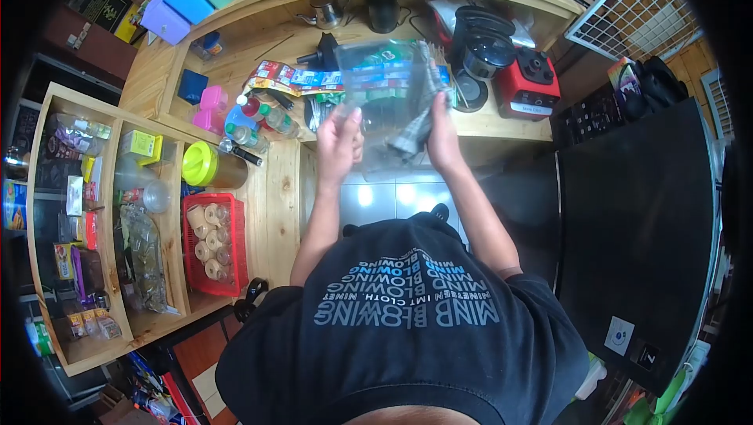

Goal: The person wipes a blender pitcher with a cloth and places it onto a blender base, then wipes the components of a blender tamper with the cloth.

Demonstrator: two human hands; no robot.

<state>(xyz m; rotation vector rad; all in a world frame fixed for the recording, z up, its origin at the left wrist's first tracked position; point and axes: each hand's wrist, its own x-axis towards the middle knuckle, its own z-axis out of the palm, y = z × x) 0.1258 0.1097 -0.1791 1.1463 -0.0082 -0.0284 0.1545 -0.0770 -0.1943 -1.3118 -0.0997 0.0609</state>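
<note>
In front of my chest I hold up a clear, see-through container [369, 99] with a boxy outline. My left hand [339, 141] is closed on its near left side, thumb up. A grey checked cloth [414, 133] is gripped in my right hand [444, 138] and lies against the container's right side. The fingers of that hand are partly hidden behind the cloth. Through the clear wall show the packets on the counter behind it.
A wooden counter [286, 174] holds sachet strips [294, 78], small bottles [276, 119], a coffee maker [482, 56] and a red blender base [533, 83]. On the left are a yellow-lidded jar [202, 164] and a red basket [241, 268]. A black fridge [635, 237] stands right.
</note>
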